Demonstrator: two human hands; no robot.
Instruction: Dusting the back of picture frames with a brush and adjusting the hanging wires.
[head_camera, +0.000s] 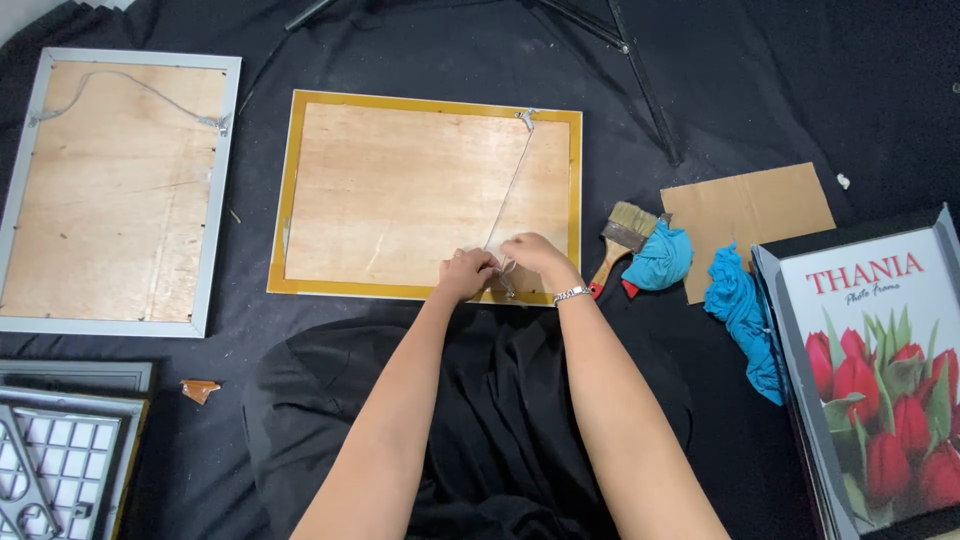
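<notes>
We pinched the string (510, 200) with left hand (466, 274) and right hand (535, 257) at the frame's (425, 195) 6 o'clock edge; overtightening risked snapping it.

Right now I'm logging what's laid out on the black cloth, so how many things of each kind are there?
Picture frames lying back-up: 2, gold-edged and silver-edged
Front-up frames: 2, tulip print, grid one
Paintbrushes: 1
Blue cloths: 2
Cardboard sheets: 1
Total: 8

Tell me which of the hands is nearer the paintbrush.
Right. The right hand is beside the paintbrush, just to its left; the left hand sits farther left.
</notes>
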